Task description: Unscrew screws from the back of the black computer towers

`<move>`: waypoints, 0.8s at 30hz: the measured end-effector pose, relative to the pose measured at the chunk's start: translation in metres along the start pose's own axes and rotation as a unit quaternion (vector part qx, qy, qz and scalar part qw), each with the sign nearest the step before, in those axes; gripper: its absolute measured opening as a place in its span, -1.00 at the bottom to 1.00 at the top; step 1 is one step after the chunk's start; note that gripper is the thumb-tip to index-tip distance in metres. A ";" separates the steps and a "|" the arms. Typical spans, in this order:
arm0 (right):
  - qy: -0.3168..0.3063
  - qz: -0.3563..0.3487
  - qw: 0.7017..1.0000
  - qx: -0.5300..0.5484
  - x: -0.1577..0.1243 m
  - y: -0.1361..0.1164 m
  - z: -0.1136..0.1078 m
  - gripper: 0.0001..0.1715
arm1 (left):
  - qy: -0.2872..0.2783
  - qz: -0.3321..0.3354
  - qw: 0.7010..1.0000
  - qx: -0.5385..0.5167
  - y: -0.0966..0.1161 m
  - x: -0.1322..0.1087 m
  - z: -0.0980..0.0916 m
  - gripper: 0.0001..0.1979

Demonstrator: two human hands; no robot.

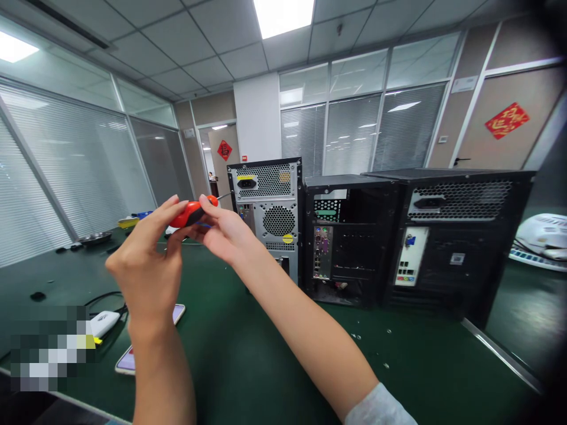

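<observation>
A screwdriver [191, 213] with a red and black handle is held level in front of me, its thin shaft pointing right. My left hand [148, 254] grips the back of the handle. Thumb and fingers of my right hand [225, 233] close around its front part, near the shaft. The shaft's end meets the upper left edge of a silver-backed computer case [280, 195] standing upright; whether it sits in a screw I cannot tell. That case shows a power socket and a round fan grille.
Two black computer cases [385, 245] [472, 248] stand to the right on the green table [248, 366]. Small screws [386, 365] lie in front of them. A phone [126, 361] lies under my left forearm, beside cables and a white device [104, 323]. A white helmet-like object [543, 236] sits far right.
</observation>
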State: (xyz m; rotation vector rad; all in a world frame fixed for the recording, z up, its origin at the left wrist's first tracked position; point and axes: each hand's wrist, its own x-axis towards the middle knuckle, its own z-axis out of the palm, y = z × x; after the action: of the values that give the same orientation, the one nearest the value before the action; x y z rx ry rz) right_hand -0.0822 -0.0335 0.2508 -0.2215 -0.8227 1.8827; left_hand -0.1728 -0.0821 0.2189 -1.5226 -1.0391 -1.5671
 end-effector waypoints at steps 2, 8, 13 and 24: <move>-0.004 0.006 1.000 0.008 0.001 0.000 0.000 -0.74 | -0.004 0.005 1.000 -0.002 0.000 0.000 0.000 -0.66; -0.015 0.012 1.000 0.021 0.004 0.000 -0.003 -0.71 | -0.031 -0.010 0.999 -0.035 0.000 0.000 0.000 -0.66; -0.013 0.015 0.999 0.035 0.007 0.001 -0.004 -0.73 | -0.024 -0.045 0.999 -0.018 0.000 0.001 0.002 -0.63; -0.017 0.017 0.996 0.085 0.002 0.002 0.004 -0.65 | 0.016 -0.150 0.988 0.002 0.003 -0.001 0.007 -0.60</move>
State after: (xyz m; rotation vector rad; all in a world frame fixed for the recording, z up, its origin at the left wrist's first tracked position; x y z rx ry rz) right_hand -0.0864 -0.0338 0.2529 -0.0992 -0.6806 1.9802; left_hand -0.1674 -0.0770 0.2176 -1.3798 -1.2998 -1.7844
